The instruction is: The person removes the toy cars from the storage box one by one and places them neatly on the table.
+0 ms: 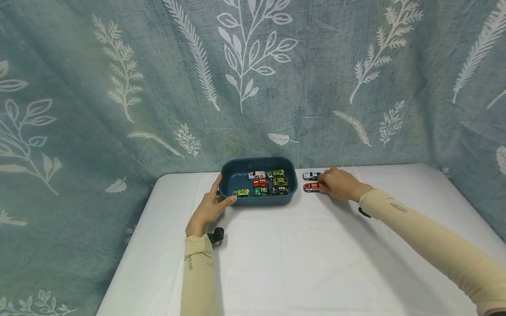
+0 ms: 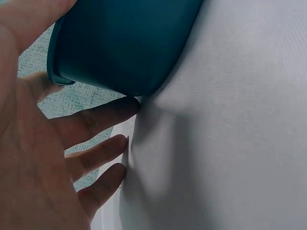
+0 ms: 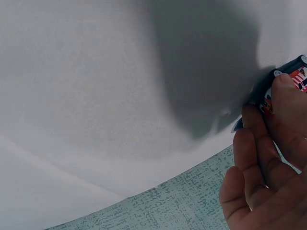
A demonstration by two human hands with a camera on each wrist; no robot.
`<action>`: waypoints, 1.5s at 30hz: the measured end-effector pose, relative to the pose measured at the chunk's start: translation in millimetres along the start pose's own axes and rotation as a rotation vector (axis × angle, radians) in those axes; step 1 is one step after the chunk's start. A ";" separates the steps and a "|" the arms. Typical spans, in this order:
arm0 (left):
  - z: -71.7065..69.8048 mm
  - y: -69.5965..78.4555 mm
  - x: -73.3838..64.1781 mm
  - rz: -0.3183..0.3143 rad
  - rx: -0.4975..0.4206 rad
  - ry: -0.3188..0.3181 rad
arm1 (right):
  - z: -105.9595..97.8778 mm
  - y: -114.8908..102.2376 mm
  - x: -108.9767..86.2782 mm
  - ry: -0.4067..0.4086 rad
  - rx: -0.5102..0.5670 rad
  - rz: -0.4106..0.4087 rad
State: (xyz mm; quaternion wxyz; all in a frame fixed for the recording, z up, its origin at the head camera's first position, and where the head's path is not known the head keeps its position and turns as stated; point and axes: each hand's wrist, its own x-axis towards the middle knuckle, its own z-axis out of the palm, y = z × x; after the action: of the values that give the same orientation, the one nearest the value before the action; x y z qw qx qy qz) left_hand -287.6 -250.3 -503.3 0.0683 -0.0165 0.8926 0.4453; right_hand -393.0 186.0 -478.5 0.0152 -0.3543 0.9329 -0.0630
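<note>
A dark blue plastic tub (image 1: 261,201) stands near the table's back edge with several small toy cars in it, among them a white car (image 1: 257,175) and a red car (image 1: 260,182). My left hand (image 1: 206,211) rests spread against the tub's left end, thumb at the front rim; in the left wrist view its fingers are loosely extended. Right of the tub, my right hand (image 1: 338,184) pinches a red-orange toy car (image 1: 311,187), partly covered by the fingers. A silver-white toy car (image 1: 310,176) lies just behind it, its right end close to the hand.
White cloth covers the table (image 1: 269,259). Behind it hangs a green-blue curtain (image 1: 316,109) with white leaf prints, close to the tub's back. A black wrist camera (image 1: 216,235) sits at the left wrist.
</note>
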 end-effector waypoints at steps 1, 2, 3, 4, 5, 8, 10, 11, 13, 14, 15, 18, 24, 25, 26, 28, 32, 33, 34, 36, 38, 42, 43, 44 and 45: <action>0.1 -0.2 0.0 0.003 0.000 0.001 | 0.1 -0.2 -0.3 0.004 0.000 -0.003; 0.1 -0.3 -0.2 0.005 0.001 0.002 | 0.4 -0.2 -0.5 0.006 -0.001 -0.002; 0.3 -0.3 -0.3 0.007 0.001 0.004 | 0.7 -0.2 -0.6 0.011 -0.005 -0.005; 0.3 -0.2 -0.4 0.007 0.002 0.004 | 1.3 0.0 -0.7 0.013 -0.008 -0.003; 0.4 -0.1 -0.5 0.008 0.001 0.004 | 1.7 0.0 -1.0 0.014 -0.012 -0.003; 0.8 0.0 -0.6 0.004 0.003 0.001 | 2.8 0.4 -1.8 0.016 -0.021 0.009; 0.8 0.2 -0.5 0.002 0.007 0.000 | 3.4 0.7 -2.2 0.018 -0.022 0.018; 0.9 0.4 -0.5 0.002 0.007 0.002 | 3.7 0.9 -2.1 0.020 -0.022 0.019; 1.0 0.9 -0.7 0.003 0.010 0.004 | 4.6 1.7 -1.8 0.022 -0.025 0.024; 1.0 1.0 -0.8 0.004 0.011 0.005 | 5.0 2.0 -1.6 0.023 -0.024 0.023; 1.1 1.0 -1.1 0.004 0.011 0.006 | 5.4 2.4 -1.5 0.022 -0.025 0.023; 0.7 0.1 -0.6 0.021 0.017 0.016 | 4.3 3.8 0.6 0.023 -0.011 0.008; 3.1 -2.7 -1.5 0.035 0.017 0.022 | -3.4 2.5 -0.1 0.032 -0.008 -0.011; 3.6 -2.9 -1.3 0.031 0.014 0.020 | -5.3 1.7 -0.5 0.036 -0.020 -0.010; 3.9 -2.8 -1.4 0.028 0.013 0.019 | -7.6 0.4 -0.4 0.044 -0.036 -0.013; 3.1 -2.1 -1.7 0.028 0.009 0.021 | -13.2 -3.5 1.5 0.072 -0.044 -0.026; 0.9 -0.4 -1.8 0.036 0.014 0.023 | -24.5 -16.0 11.4 0.131 -0.037 -0.050; 0.8 -0.2 -1.9 0.035 0.011 0.023 | -26.8 -20.1 14.5 0.147 -0.024 -0.056; 1.2 -0.3 -1.7 0.036 0.007 0.022 | -28.3 -23.9 17.5 0.159 -0.017 -0.063; 3.2 -0.6 -1.3 0.037 0.002 0.018 | -30.3 -32.5 22.7 0.187 -0.005 -0.087; 3.9 -2.0 -0.7 0.034 -0.002 0.017 | -30.9 -41.7 30.3 0.206 0.001 -0.115; 3.7 -3.6 0.5 0.023 -0.009 0.015 | -34.6 -62.2 46.0 0.210 0.002 -0.159; 2.9 -3.6 0.5 0.021 -0.009 0.015 | -36.2 -67.5 50.4 0.203 0.003 -0.167; 2.1 -3.1 0.7 0.023 -0.008 0.017 | -37.8 -72.7 55.2 0.200 0.005 -0.177; 1.1 -2.5 1.0 0.025 -0.007 0.018 | -39.5 -77.6 60.1 0.196 0.011 -0.186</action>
State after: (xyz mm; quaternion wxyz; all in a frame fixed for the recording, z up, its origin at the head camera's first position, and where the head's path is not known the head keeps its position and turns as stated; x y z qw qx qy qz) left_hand -288.2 -250.9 -506.0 0.0548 -0.0096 0.8918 0.4490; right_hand -389.7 92.9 -428.4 -0.0801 -0.4311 0.8928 -0.1034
